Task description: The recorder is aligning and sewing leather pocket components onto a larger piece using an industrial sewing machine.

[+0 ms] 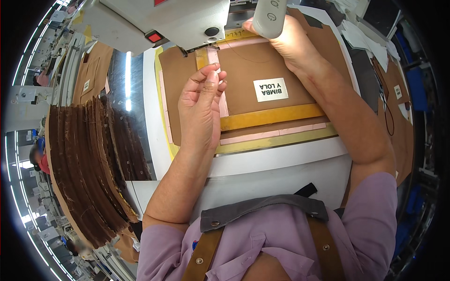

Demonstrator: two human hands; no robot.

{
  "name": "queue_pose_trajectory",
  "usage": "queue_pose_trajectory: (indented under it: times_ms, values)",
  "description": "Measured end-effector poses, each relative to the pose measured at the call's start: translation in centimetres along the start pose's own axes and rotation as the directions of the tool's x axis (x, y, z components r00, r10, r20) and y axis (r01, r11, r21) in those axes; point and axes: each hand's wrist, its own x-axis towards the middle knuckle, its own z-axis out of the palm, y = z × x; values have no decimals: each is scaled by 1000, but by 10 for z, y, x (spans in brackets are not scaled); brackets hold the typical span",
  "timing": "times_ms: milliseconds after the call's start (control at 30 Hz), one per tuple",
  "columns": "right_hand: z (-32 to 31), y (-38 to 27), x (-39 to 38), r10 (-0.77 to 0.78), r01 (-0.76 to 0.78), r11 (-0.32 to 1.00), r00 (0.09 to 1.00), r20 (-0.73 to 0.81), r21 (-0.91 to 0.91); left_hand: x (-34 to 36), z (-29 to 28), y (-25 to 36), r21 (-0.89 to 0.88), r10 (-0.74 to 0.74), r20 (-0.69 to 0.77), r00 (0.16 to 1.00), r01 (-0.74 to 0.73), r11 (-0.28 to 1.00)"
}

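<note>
A brown fabric panel lies under the sewing machine head, with a white printed label sewn on it. Yellow strips and pale pink strips form a frame over the panel. My left hand is just in front of the presser foot, thumb and fingertips pinched together; what they hold, if anything, is too small to make out. At the panel's far right, my right hand reaches in beside the machine, its fingers mostly hidden behind a white rounded device. A thin thread curves across the panel between the hands.
A thick stack of dark brown fabric pieces with frayed edges stands at the left. More brown pieces lie behind it. White paper scraps and brown panels are at the right. Another person sits far left.
</note>
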Motion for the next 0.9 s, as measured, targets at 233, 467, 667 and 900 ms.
queue_pose_trajectory:
  times_ms: [233, 467, 667, 900]
  values:
    - [8, 13, 14, 34, -25, 996, 993, 117, -81, -2, 0, 1, 54, -15, 40, 999, 13, 998]
    - [14, 12, 12, 43, -38, 998, 990, 134, -43, -2, -3, 0, 60, -14, 39, 999, 12, 998]
    - [9, 34, 26, -70, 17, 978, 966, 248, 209, -1, -1, -1, 70, -4, 36, 999, 1, 998]
    - [14, 25, 27, -7, -109, 904, 963, 268, 413, -1, -3, -1, 80, 10, 53, 999, -14, 997]
